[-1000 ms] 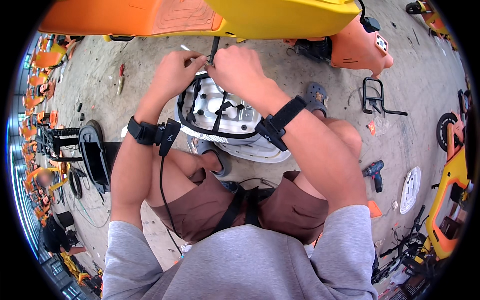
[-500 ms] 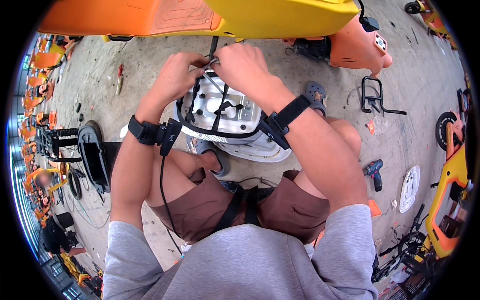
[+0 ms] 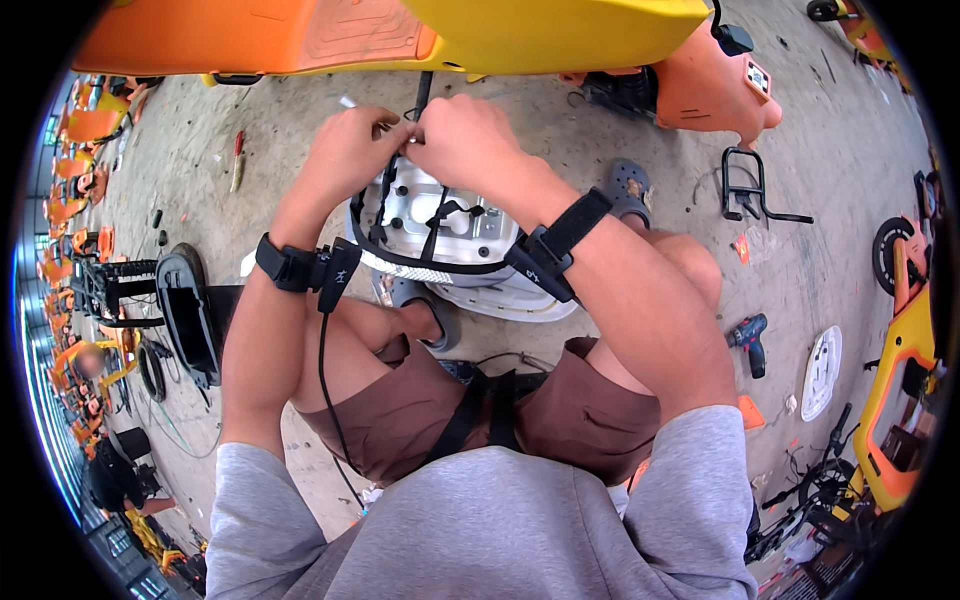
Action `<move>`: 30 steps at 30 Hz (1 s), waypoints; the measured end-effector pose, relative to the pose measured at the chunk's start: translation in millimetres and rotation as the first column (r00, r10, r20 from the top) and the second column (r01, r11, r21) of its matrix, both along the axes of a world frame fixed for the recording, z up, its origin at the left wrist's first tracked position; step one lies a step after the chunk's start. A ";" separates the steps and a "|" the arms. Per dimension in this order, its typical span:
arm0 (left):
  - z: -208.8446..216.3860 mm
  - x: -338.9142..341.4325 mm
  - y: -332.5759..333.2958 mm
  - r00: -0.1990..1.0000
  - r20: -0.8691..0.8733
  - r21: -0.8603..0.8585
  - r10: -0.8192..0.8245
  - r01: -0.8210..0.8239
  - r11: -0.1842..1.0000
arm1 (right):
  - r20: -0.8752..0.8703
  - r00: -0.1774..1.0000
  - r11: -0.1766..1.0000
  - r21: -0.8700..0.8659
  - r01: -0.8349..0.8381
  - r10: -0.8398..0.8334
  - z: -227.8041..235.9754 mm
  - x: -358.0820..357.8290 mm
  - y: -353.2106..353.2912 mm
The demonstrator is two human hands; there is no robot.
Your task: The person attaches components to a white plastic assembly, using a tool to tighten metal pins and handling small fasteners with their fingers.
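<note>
My left hand (image 3: 352, 150) and my right hand (image 3: 465, 140) meet in front of me, fingertips pinched together and nearly touching. What they pinch is mostly hidden by the fingers; only a small pale bit shows between them. A short pale end (image 3: 347, 101) sticks out past my left hand's knuckles. Right below lies a white panel (image 3: 470, 238) with holes, dark round studs and a black rim. A black strap (image 3: 432, 240) crosses its face, partly covered by my hands. From behind my fingers a black bar (image 3: 424, 90) runs up toward the scooter body.
An orange and yellow scooter body (image 3: 560, 40) spans the far side. To the right lie a black metal frame (image 3: 743, 190), a cordless drill (image 3: 748, 345) and a white oval cover (image 3: 821, 372). Red-handled pliers (image 3: 238, 160) and a black open box (image 3: 190, 310) are leftward. Another person (image 3: 120, 475) is at the far left.
A grey rod-like piece that showed between my hands and over the panel has gone from there. A pale end now shows beyond my left hand. Both hands shifted slightly left.
</note>
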State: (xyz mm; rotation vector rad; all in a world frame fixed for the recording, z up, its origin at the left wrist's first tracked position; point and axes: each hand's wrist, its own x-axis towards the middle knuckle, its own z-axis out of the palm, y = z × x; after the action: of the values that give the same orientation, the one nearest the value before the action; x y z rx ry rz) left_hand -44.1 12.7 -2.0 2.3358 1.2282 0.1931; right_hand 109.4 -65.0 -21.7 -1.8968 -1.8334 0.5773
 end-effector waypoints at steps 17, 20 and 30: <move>-16.5 -14.4 7.1 0.978 0.039 0.569 -0.206 0.147 0.809 | 0.183 0.981 0.982 0.188 0.033 -0.068 -2.9 2.0 4.6; 2.7 2.2 2.1 0.999 -0.011 0.063 0.040 -0.039 0.997 | 0.129 0.986 0.989 0.117 0.090 -0.105 -5.3 0.3 3.2; -13.1 -14.2 21.6 0.994 0.000 0.107 -0.106 0.106 0.989 | -0.095 0.995 0.986 0.161 0.036 -0.020 -7.2 -1.4 -0.1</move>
State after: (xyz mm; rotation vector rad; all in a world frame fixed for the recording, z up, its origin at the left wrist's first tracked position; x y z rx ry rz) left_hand -58.3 34.3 -15.2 2.4834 1.1124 0.2349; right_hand 108.0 -65.1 -28.9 -1.7563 -1.7365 0.4830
